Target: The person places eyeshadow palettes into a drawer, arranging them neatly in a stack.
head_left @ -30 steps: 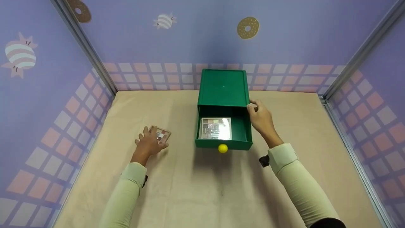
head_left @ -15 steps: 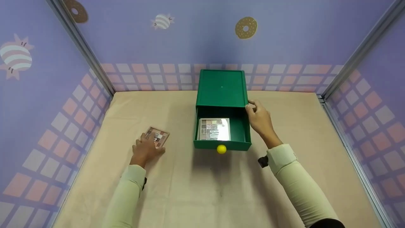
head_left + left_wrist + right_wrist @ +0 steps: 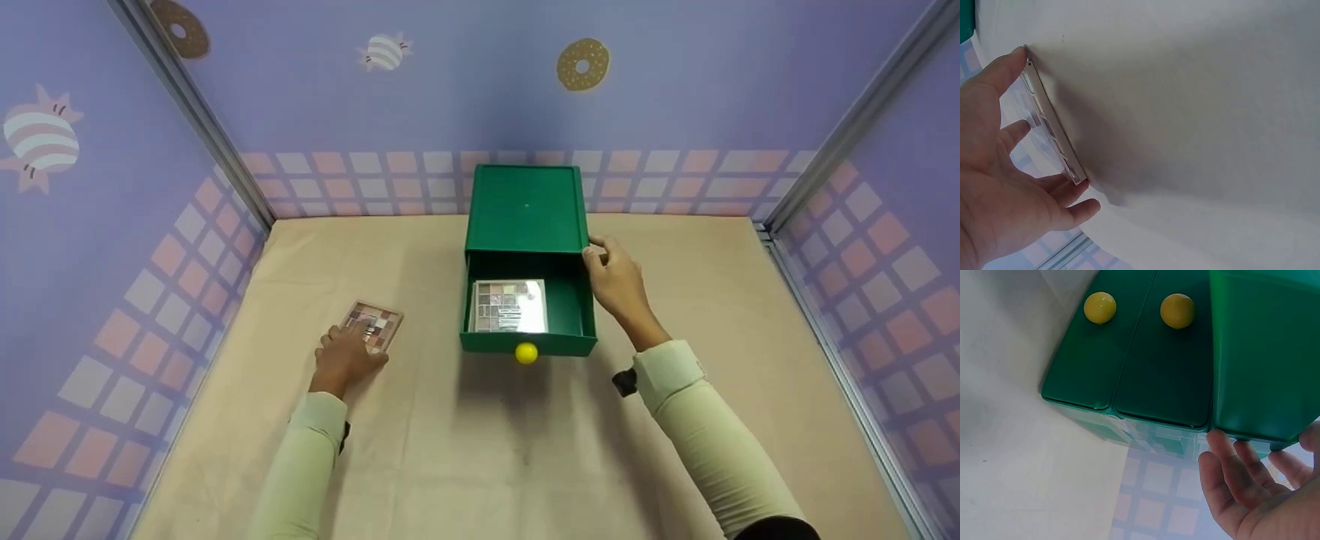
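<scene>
Left hand (image 3: 346, 360) drawn back slightly, baring more of square pinkish multicolour palette (image 3: 384, 326), edges pinched, at beige desk (image 3: 427, 457), left of open green plastic drawer (image 3: 487, 343): hold likely settling. Right hand (image 3: 619, 281) touches green plastic cabinet (image 3: 525, 210); grip unclear.

Smooth plastic cabinet (image 3: 526, 206), glossy knob (image 3: 526, 353), matt cloth (image 3: 465, 457)

A small staged booth: a lilac back wall (image 3: 480, 105) at twelve o'clock, a left wall (image 3: 67, 240) at nine and a right wall (image 3: 919, 112) at three, together printed with checks, sweets and doughnuts, framed by grey posts (image 3: 199, 112) at ten and two; beige cloth (image 3: 480, 457) covers six.
</scene>
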A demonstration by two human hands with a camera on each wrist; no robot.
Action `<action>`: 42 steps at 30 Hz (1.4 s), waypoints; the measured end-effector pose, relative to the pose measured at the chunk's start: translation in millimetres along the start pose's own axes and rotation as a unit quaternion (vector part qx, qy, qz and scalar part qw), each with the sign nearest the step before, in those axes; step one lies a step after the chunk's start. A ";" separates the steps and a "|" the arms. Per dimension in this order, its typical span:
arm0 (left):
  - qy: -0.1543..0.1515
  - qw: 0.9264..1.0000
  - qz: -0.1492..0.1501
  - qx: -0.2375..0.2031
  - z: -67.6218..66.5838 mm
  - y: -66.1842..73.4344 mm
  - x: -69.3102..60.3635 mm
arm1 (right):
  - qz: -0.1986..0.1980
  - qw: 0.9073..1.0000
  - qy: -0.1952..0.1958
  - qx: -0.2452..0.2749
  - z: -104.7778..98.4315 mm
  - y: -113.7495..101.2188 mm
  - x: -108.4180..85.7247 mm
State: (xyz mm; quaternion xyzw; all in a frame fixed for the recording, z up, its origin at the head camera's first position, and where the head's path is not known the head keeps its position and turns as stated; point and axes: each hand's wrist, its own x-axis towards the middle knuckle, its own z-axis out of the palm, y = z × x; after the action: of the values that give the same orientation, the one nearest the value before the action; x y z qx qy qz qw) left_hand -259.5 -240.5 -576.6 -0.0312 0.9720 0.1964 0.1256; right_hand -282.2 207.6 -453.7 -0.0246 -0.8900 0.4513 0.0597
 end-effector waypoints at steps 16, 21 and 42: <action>0.066 0.998 0.011 0.004 2.7 5.6 -1.5 | -0.001 1.000 0.002 -0.002 -2.7 -0.6 1.5; 0.080 0.996 0.022 -0.017 -1.5 8.4 -1.5 | -0.003 1.000 0.002 -0.001 -2.6 -0.5 1.3; 0.148 0.975 0.131 -0.104 -49.9 58.3 -22.7 | -0.005 1.000 -0.004 -0.002 -0.9 0.2 -0.7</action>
State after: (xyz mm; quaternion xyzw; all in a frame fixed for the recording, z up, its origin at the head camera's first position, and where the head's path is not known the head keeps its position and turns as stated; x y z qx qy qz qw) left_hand -255.6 -205.9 -504.5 0.0548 0.9495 0.3046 -0.0505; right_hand -281.5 208.4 -453.4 -0.0186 -0.8912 0.4494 0.0583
